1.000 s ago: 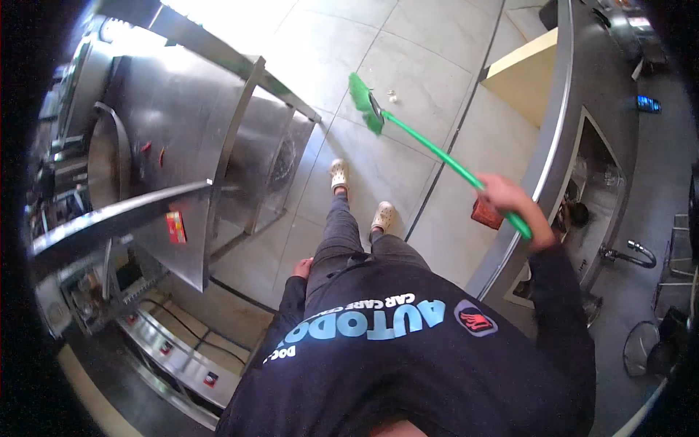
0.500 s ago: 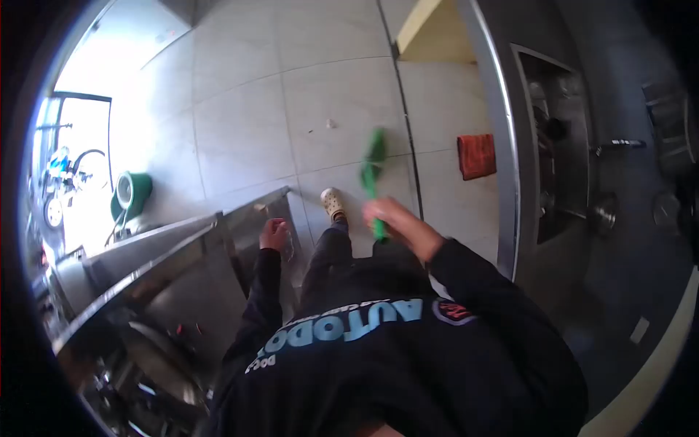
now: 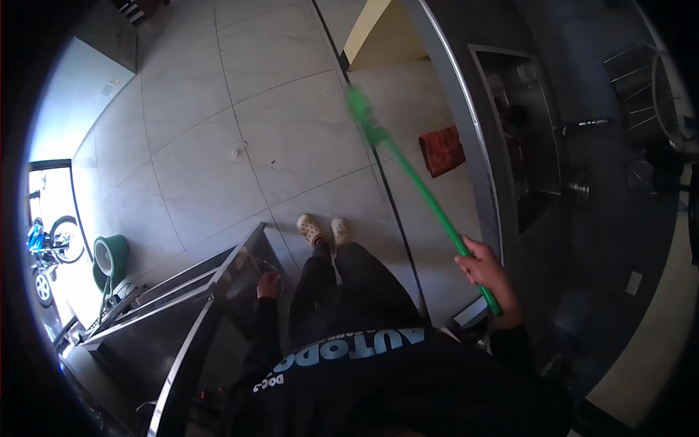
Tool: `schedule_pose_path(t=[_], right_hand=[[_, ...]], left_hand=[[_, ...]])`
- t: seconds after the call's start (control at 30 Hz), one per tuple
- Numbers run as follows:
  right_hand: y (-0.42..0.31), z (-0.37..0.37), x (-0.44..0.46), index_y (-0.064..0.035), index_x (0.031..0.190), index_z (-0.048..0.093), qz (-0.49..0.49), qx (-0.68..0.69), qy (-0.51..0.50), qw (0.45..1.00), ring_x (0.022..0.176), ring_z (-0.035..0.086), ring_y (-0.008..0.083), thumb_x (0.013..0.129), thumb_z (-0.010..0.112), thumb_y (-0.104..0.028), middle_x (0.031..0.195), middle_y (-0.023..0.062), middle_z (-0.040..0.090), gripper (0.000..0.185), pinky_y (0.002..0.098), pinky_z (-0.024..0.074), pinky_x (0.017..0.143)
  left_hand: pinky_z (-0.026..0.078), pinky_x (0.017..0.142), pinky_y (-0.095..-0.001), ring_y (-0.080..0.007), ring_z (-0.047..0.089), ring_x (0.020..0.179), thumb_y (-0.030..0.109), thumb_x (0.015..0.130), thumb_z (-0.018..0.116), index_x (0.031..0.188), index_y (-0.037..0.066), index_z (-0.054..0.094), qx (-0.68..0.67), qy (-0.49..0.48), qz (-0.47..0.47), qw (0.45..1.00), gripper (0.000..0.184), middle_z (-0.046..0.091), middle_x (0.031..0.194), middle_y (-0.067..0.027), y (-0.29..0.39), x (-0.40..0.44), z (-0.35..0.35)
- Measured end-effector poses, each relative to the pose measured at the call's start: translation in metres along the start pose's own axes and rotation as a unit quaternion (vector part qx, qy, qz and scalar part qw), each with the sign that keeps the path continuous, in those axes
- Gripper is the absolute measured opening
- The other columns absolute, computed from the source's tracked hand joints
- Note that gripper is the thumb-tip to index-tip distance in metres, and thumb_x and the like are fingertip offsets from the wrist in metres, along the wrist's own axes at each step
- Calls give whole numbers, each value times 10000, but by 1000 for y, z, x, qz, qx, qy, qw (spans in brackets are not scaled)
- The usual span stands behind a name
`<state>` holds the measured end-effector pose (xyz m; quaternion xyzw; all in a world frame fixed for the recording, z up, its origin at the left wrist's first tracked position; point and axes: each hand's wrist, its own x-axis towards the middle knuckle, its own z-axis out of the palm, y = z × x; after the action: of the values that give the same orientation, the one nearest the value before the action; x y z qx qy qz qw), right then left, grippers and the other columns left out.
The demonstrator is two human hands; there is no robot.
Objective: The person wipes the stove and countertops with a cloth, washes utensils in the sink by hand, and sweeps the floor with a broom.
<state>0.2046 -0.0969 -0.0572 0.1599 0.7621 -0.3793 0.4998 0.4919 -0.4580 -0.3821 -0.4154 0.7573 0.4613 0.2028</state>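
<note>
My right hand (image 3: pixel 483 271) is wrapped round the lower handle of a long green broom (image 3: pixel 426 191). The broom slants up and away to the left, its head (image 3: pixel 360 113) blurred by motion, close to the dark floor line. Low at my left side, my left hand (image 3: pixel 269 285) has its fingers curled, and I see nothing in them. It is beside the metal counter's corner (image 3: pixel 255 237). My two feet, in beige clogs (image 3: pixel 309 229), stand side by side on the grey tiles (image 3: pixel 291 131).
Small bits of litter (image 3: pixel 235 153) lie on the tiles ahead. A red cloth (image 3: pixel 442 151) lies right of the floor line, beside a steel-edged counter (image 3: pixel 466 95) with a sink (image 3: pixel 520 138). A green bucket (image 3: pixel 113 258) stands at left, with a bicycle (image 3: pixel 54 237) beyond.
My right hand has moved right and back towards me, and the broom now stretches out at full length. Both clogs show instead of one. The view has shifted.
</note>
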Motion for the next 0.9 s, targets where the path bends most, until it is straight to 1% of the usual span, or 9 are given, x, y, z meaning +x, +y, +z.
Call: schedule_pose_path(t=[0.1, 0.2, 0.37, 0.43, 0.57, 0.67, 0.73, 0.87, 0.9], right_hand=[[40, -8, 90, -37, 1135, 405, -125, -306, 332, 883, 748, 548, 360, 692, 545, -106, 813, 181, 564, 470, 393, 445, 646], [44, -10, 228, -28, 1004, 482, 6, -270, 430, 861, 810, 542, 365, 686, 476, -93, 833, 204, 566, 324, 432, 444, 678], [-1, -18, 328, 11, 957, 483, 19, -257, 343, 903, 812, 537, 372, 678, 477, -96, 857, 228, 553, 299, 425, 443, 695], [-2, 5, 268, 17, 955, 494, -79, -297, 352, 884, 846, 526, 367, 683, 504, -110, 893, 239, 539, 300, 405, 434, 724], [-19, -23, 131, 7, 1066, 449, -22, -147, 174, 974, 861, 511, 374, 694, 520, -112, 893, 243, 529, 398, 394, 419, 735], [-27, -29, 149, 1, 1088, 439, -137, -268, 277, 912, 844, 517, 374, 688, 509, -96, 878, 243, 531, 417, 405, 423, 715], [-52, -33, 209, 9, 1012, 476, -94, -303, 351, 881, 837, 528, 360, 690, 493, -90, 875, 236, 537, 337, 417, 425, 703], [-116, -35, 307, 29, 864, 469, -38, -261, 309, 914, 832, 528, 373, 708, 460, -96, 858, 217, 549, 200, 442, 433, 687], [-115, -25, 316, 28, 885, 466, -42, -288, 281, 915, 841, 528, 370, 712, 460, -108, 869, 215, 546, 220, 442, 434, 694]], left_hand=[[452, 666, -291, -167, 583, 751, 266, 722, 590, 880, 65, 560, -31, -42, 22, 998, 257, 600, 811, -88, 14, -1, -4], [445, 682, -271, -157, 576, 775, 220, 725, 586, 901, 54, 543, -87, -22, 10, 996, 246, 596, 809, -89, 36, -19, -18], [444, 691, -282, -172, 577, 782, 209, 717, 581, 911, 51, 540, -37, -21, -36, 998, 254, 596, 817, -96, 13, -29, -20], [447, 693, -303, -198, 581, 783, 231, 701, 590, 901, 52, 548, 51, -1, -88, 995, 272, 599, 816, -103, 17, -37, -25], [451, 685, -314, -217, 587, 761, 257, 681, 603, 861, 54, 568, -17, -3, -116, 993, 275, 604, 785, -106, -38, -26, -6], [452, 676, -308, -202, 586, 746, 246, 680, 608, 863, 49, 569, 21, -6, -130, 991, 271, 603, 778, -105, -37, -13, -5], [451, 671, -301, -193, 584, 738, 234, 686, 606, 862, 45, 568, -32, 15, -121, 992, 261, 601, 775, -102, -21, -6, -7], [445, 655, -282, -173, 578, 725, 199, 709, 594, 857, 34, 565, -166, 60, -20, 984, 223, 596, 778, -90, 44, 3, -16], [443, 646, -277, -171, 579, 730, 195, 707, 597, 850, 30, 563, -110, 67, -15, 992, 221, 594, 780, -91, 51, 8, -17]])
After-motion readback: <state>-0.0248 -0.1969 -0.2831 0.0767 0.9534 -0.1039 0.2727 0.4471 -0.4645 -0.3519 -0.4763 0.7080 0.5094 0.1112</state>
